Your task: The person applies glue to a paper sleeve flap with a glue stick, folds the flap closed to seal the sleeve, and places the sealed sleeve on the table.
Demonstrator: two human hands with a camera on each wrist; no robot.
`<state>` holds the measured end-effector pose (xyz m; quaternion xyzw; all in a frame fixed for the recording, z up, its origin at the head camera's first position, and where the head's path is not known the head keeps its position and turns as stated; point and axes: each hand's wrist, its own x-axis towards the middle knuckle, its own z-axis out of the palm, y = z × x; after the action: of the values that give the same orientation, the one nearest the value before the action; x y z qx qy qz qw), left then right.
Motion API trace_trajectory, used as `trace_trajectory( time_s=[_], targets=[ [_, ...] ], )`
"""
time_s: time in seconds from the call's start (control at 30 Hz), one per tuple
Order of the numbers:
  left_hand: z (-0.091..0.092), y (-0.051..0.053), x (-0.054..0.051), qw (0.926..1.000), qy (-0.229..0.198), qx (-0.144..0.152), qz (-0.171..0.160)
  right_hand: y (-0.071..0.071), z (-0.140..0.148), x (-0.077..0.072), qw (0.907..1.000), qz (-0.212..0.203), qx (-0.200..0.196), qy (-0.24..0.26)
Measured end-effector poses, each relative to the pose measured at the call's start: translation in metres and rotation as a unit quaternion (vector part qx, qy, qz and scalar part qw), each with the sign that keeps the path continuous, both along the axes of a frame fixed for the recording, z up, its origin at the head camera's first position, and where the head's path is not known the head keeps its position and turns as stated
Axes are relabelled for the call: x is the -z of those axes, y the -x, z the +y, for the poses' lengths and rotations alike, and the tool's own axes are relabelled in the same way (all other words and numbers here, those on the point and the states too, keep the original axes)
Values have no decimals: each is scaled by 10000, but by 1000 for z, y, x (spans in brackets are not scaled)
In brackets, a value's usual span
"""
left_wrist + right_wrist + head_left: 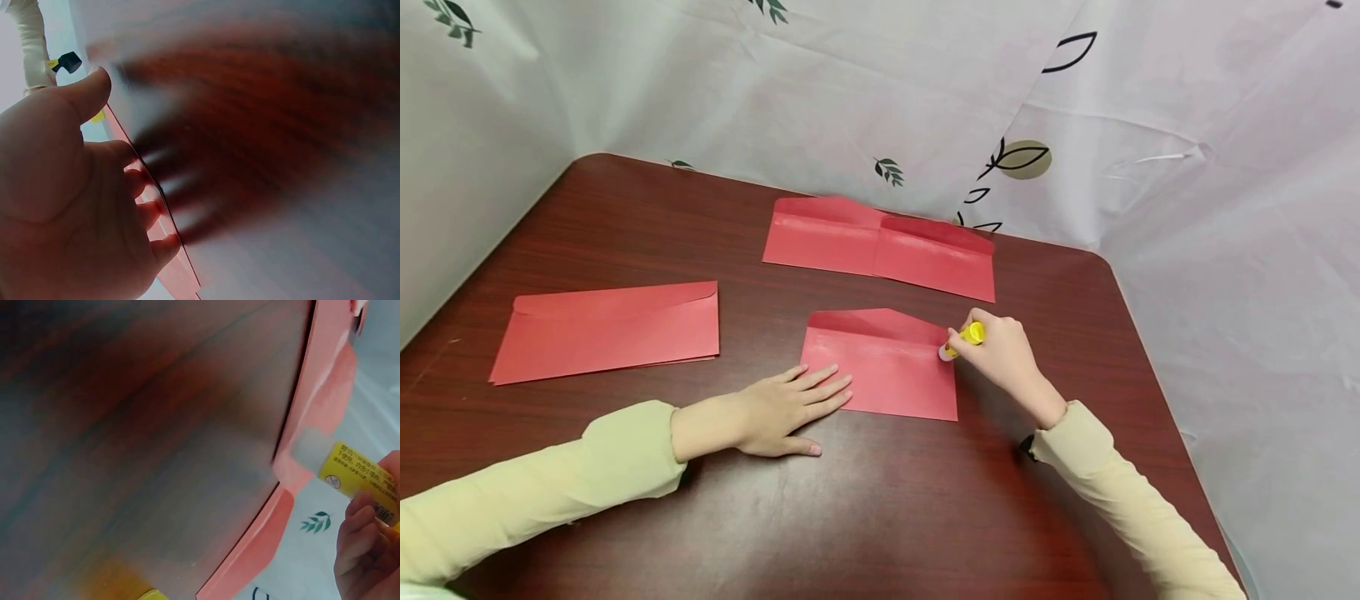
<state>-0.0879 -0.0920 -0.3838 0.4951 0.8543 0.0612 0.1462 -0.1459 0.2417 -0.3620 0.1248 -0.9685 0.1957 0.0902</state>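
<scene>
Left hand (pixel 78 194); red envelope (pixel 895 375) partly hidden

The head camera looks forward and down from above the near side of the table (pixel 850 517), far enough back to frame left hand (pixel 778 412), right hand (pixel 1006 354) and curtain (pixel 737 92). The left wrist camera sits low, close at the palm, facing along the fingers; the right one, also low, faces the glue stick (pixel 356 478) closely. Both wrist pictures lie sideways. Head and left wrist views share the left hand; head and right wrist, the glue stick.
</scene>
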Motion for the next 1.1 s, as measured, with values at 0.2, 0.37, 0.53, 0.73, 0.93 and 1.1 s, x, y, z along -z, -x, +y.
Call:
trace_trajectory(
  time_s=[0.2,0.37,0.53,0.73,0.93,1.1],
  targets=[
    [1,3,-1,9997,56,-64,-230,8,-2,5,9993,96,-320,-175],
    [1,5,-2,9990,91,-120,-432,12,-5,9,9980,298,-552,10],
    [1,7,-4,9981,120,-117,-588,11,-13,13,9966,448,-683,132],
    [2,8,-7,9972,339,-153,-654,11,-24,13,9958,372,-779,311],
    [3,7,-9,9973,364,-183,-615,14,-34,13,9951,219,-878,399],
    [6,7,-11,9960,478,-261,-710,15,-42,11,9943,146,-954,442]
  ],
)
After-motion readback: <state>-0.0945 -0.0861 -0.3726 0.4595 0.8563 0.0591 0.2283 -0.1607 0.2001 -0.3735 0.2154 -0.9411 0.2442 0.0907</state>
